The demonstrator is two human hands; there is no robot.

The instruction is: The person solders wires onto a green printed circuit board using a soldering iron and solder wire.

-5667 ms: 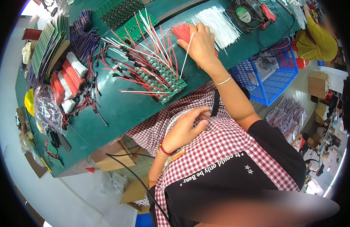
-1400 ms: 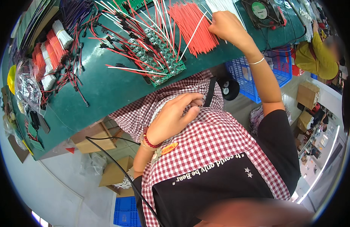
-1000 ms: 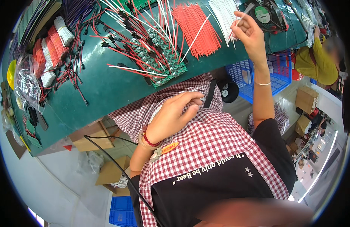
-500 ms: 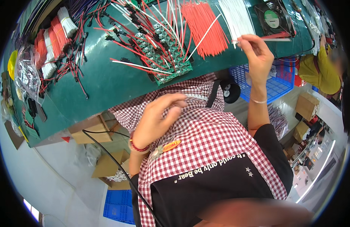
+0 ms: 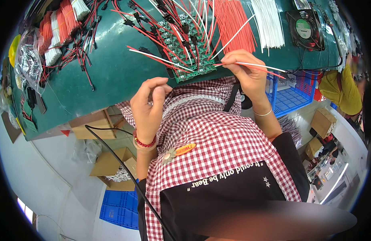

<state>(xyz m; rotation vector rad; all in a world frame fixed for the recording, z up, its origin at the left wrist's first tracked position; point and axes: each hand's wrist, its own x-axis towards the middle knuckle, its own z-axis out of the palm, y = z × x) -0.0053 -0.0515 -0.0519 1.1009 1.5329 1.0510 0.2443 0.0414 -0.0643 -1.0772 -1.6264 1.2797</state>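
Note:
Between the thumb and fingers of my right hand (image 5: 249, 78) are a white wire (image 5: 270, 67) and a red wire (image 5: 272, 73). Their short ends point left to the near right corner of the green circuit board panel (image 5: 197, 72), and their long ends trail off to the right. Whether the tips touch the panel I cannot tell. My left hand (image 5: 147, 106) hovers in front of the table edge, near the panel's left corner, with fingers loosely curled, thumb apart and nothing visible in them. Red and white wires with black connectors stand up from the panel.
Behind the panel lie loose red wires (image 5: 233, 28) and white wires (image 5: 268, 28), with a black fan (image 5: 305, 30) farther right. Bundled wires (image 5: 59, 28) and a clear plastic bag (image 5: 28, 66) are at left. A blue crate (image 5: 292, 98) stands below the table; a person in yellow (image 5: 342, 92) is beyond.
My right hand has come left and nearer from the white wires to the panel's corner, with the red and white wires. My left hand has moved left and its fingers have spread a little.

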